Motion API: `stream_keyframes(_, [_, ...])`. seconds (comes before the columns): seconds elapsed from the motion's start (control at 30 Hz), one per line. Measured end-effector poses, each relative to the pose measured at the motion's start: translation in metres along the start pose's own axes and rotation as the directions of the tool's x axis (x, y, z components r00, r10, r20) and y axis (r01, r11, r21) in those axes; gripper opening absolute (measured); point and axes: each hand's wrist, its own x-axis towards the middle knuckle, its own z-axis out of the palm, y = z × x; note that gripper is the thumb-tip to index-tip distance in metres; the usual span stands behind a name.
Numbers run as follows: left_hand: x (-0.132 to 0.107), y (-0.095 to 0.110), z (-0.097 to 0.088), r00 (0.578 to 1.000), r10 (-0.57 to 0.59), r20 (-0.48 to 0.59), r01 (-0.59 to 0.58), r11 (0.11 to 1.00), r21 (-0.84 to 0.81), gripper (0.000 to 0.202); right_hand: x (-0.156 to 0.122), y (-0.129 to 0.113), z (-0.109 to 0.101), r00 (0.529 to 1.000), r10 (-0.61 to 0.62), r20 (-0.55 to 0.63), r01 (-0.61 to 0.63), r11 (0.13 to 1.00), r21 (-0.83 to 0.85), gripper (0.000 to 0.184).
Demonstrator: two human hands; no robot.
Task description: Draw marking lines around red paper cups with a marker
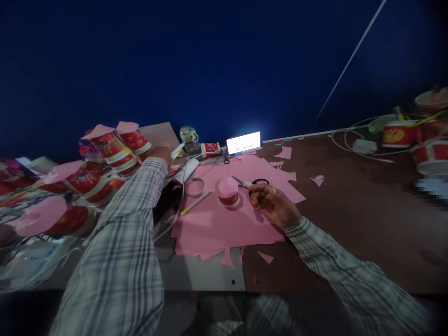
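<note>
My right hand (271,203) rests on a stack of pink paper sheets (217,224), fingers curled, just beside black-handled scissors (254,183). An upside-down red paper cup capped with pink paper (228,192) stands on the sheets left of that hand. My left hand (161,154) reaches far left, its fingers closed around a small white and yellow object (177,151) I cannot name. It is next to stacked red cups with pink paper lids (115,144). A yellow-tipped pen (195,203) and a tape ring (194,187) lie between my arms.
A lit white timer display (244,142) stands at the table's back edge beside a small glass jar (189,135). More red cups (402,134) and white cables (350,140) crowd the right rear. Pink scraps (266,256) dot the brown table (350,224).
</note>
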Motion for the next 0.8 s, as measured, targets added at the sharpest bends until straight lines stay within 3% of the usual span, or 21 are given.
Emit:
stream_keyframes(0.13, [0.001, 0.015, 0.010, 0.991, -0.130, -0.034, 0.130, 0.992, -0.009, 0.017, 0.001, 0.001, -0.003, 1.000, -0.022, -0.013, 0.022, 1.000, -0.013, 0.051])
stream_keyframes(0.23, [-0.020, 0.037, 0.000, 0.977, -0.104, -0.186, 0.088, 0.992, -0.092, 0.024, 0.001, 0.000, -0.005, 0.999, -0.039, -0.021, 0.039, 0.999, 0.007, 0.050])
stream_keyframes(0.3, [-0.052, 0.053, -0.010, 0.879, -0.062, -0.474, -0.096, 0.949, -0.301, 0.025, 0.001, -0.002, -0.006, 0.998, -0.057, -0.040, 0.057, 0.998, 0.004, 0.047])
stream_keyframes(0.33, [-0.073, 0.062, -0.014, 0.825, -0.033, -0.564, -0.218, 0.903, -0.372, 0.026, 0.002, -0.004, -0.008, 0.995, -0.072, -0.062, 0.072, 0.997, -0.013, 0.046])
stream_keyframes(0.37, [-0.095, 0.070, -0.017, 0.797, -0.012, -0.604, -0.310, 0.850, -0.426, 0.025, 0.002, -0.005, -0.011, 0.991, -0.092, -0.096, 0.088, 0.995, -0.047, 0.043])
stream_keyframes(0.43, [-0.138, 0.086, -0.018, 0.789, 0.088, -0.608, -0.465, 0.732, -0.498, 0.018, 0.007, -0.009, -0.022, 0.969, -0.149, -0.195, 0.115, 0.978, -0.176, 0.037])
stream_keyframes(0.5, [-0.172, 0.103, -0.012, 0.779, 0.183, -0.600, -0.566, 0.617, -0.548, 0.015, 0.017, -0.014, -0.039, 0.909, -0.252, -0.333, 0.117, 0.919, -0.376, 0.031])
stream_keyframes(0.57, [-0.191, 0.121, -0.001, 0.756, 0.246, -0.606, -0.634, 0.502, -0.588, 0.017, 0.034, -0.021, -0.061, 0.827, -0.376, -0.417, 0.000, 0.743, -0.670, 0.027])
stream_keyframes(0.6, [-0.196, 0.130, 0.006, 0.752, 0.234, -0.616, -0.643, 0.465, -0.609, 0.017, 0.045, -0.025, -0.072, 0.808, -0.428, -0.404, -0.102, 0.574, -0.812, 0.030])
stream_keyframes(0.63, [-0.199, 0.138, 0.013, 0.750, 0.216, -0.624, -0.646, 0.438, -0.625, 0.017, 0.057, -0.029, -0.081, 0.824, -0.453, -0.340, -0.195, 0.335, -0.922, 0.036])
stream_keyframes(0.67, [-0.199, 0.145, 0.020, 0.757, 0.214, -0.617, -0.642, 0.421, -0.641, 0.017, 0.070, -0.032, -0.089, 0.879, -0.408, -0.246, -0.243, 0.061, -0.968, 0.040])
stream_keyframes(0.8, [-0.197, 0.162, 0.045, 0.734, 0.190, -0.652, -0.665, 0.397, -0.633, 0.018, 0.121, -0.036, -0.099, 0.966, -0.247, -0.074, -0.129, -0.214, -0.968, 0.041])
